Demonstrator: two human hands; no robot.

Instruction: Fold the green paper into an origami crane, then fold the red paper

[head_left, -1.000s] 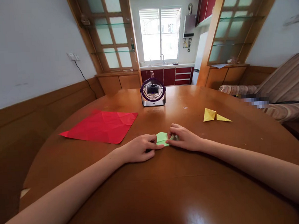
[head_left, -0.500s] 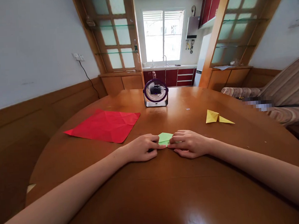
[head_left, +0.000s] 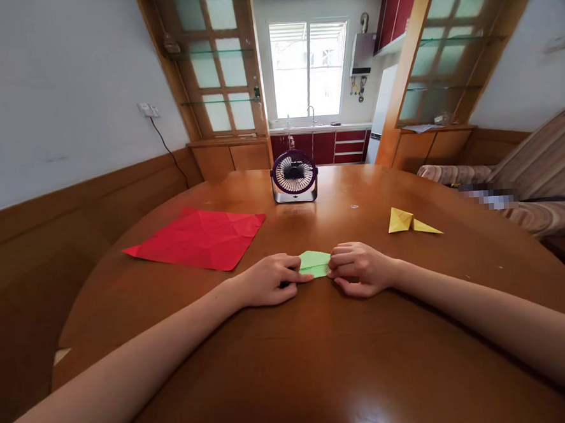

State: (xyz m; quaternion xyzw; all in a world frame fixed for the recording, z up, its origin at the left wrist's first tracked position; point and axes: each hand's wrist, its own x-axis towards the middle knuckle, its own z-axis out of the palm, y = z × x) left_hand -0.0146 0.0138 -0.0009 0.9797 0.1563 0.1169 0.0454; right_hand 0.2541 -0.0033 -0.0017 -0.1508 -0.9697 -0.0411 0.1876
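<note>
A small folded piece of green paper (head_left: 314, 262) lies on the wooden table (head_left: 292, 370) between my two hands, a crease running across it. My left hand (head_left: 272, 279) is closed at its left end, with the index finger pressed along the lower edge. At the right end, my right hand (head_left: 357, 269) has its fingers curled together on the paper, covering that tip. Both hands rest low on the tabletop.
To the left lies a creased red paper sheet (head_left: 200, 239). A folded yellow paper piece (head_left: 410, 221) sits on the right. A small purple fan (head_left: 294, 175) stands at the back of the table. A striped chair (head_left: 542, 163) is beyond the right edge.
My right hand has slid a little to the right along the green paper, so more of its middle shows. My left hand has stayed in place.
</note>
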